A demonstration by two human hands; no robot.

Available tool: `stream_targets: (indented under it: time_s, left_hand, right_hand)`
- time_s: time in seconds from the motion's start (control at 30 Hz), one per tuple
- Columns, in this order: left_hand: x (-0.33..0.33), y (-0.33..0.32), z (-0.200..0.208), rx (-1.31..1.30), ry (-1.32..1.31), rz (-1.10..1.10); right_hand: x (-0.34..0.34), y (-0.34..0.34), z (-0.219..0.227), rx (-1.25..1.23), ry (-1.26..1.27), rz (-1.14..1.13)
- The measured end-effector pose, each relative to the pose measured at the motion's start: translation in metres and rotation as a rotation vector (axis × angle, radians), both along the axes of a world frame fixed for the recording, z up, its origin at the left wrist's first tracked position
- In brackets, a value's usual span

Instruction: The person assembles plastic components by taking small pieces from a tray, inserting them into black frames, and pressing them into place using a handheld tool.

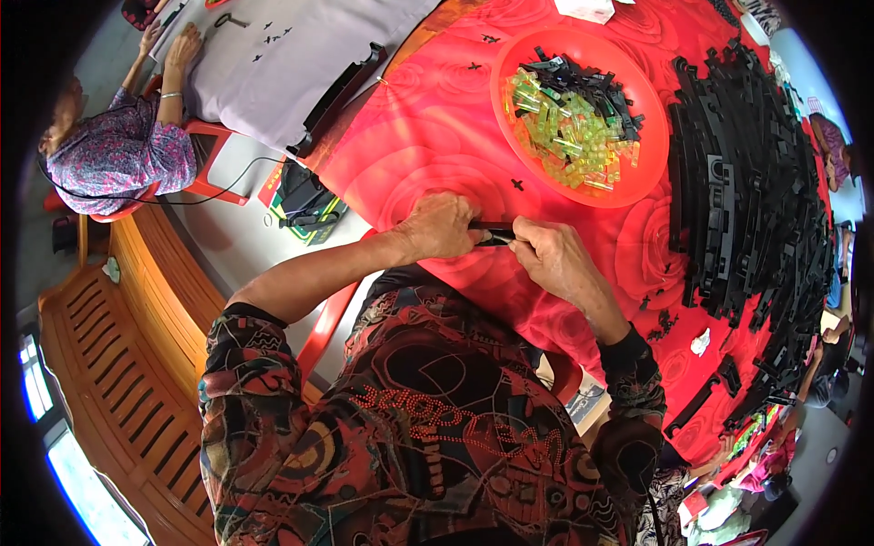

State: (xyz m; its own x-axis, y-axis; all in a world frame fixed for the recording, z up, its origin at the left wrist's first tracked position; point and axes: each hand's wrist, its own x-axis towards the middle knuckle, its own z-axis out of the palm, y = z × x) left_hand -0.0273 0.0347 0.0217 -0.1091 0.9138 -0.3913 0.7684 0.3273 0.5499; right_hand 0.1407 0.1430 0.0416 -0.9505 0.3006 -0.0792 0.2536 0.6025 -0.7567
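My left hand point(440, 227) and my right hand point(557, 261) are close together over the near edge of the red table. Between them they grip a small, narrow black plastic piece point(494, 227), each hand closed on one end of it. Its exact shape is partly hidden by my fingers. Beyond my hands stands a round red basin point(657, 155). In it lie yellow-green translucent pieces point(574, 146) and small black plastic parts point(596, 84).
Long black plastic strips point(719, 209) are heaped along the right side of the rose-patterned cloth point(437, 136). Small black bits point(518, 185) are scattered about. At the left, another person point(123, 168) sits by a grey-covered table point(273, 82) and a wooden bench point(127, 364).
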Motion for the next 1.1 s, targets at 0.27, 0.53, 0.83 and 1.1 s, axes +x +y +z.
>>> stream_targets:
  time_s: [0.27, 0.53, 0.83, 1.1]
  left_hand:
    - [0.000, 0.003, -0.002, -0.086, 0.032, 0.017]
    - [0.008, -0.003, 0.008, 0.152, -0.043, -0.055]
    - [0.019, 0.020, 0.009, 0.144, 0.168, -0.146]
    - [0.025, 0.023, 0.010, 0.528, 0.501, -0.325]
  right_hand:
    - [0.005, -0.006, -0.004, 0.084, 0.070, -0.022]
    - [0.051, -0.012, 0.010, -0.146, 0.197, -0.344]
    - [0.088, -0.025, -0.009, -0.606, 0.500, -0.576]
    - [0.075, -0.030, -0.022, -0.382, 0.508, -0.607]
